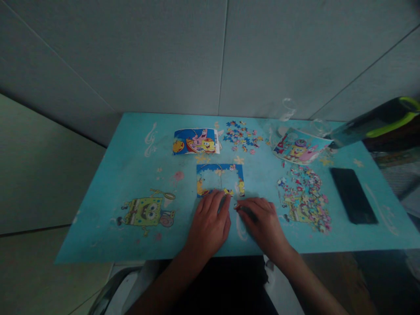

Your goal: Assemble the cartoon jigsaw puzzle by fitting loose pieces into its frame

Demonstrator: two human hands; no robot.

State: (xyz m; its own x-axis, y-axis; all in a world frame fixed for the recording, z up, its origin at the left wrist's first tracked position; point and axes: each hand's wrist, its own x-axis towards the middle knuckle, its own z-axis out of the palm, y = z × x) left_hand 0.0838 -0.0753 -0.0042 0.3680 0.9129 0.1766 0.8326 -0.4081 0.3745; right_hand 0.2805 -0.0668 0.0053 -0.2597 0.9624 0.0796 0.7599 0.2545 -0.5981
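A partly assembled jigsaw puzzle (pixel 219 167), mostly a blue border around a bare middle, lies in front of me. My left hand (pixel 209 221) rests flat with its fingers stretched over the puzzle's lower edge, hiding part of it. Just to the right of it, my right hand (pixel 262 221) pinches a small puzzle piece (pixel 236 206) between thumb and forefinger, close to the puzzle's lower right corner. Behind the puzzle lies a picture card (pixel 196 141) with cartoon figures. Loose puzzle pieces (pixel 242 136) are scattered to the right of that card.
A large heap of puzzle pieces (pixel 310 197) spreads on the right of the turquoise table (pixel 108 179). Behind it a second, curved picture card (pixel 298 148) leans up near clear cups (pixel 288 110). A dark phone-like slab (pixel 353 195) and a tilted dark bottle (pixel 370 121) occupy the far right.
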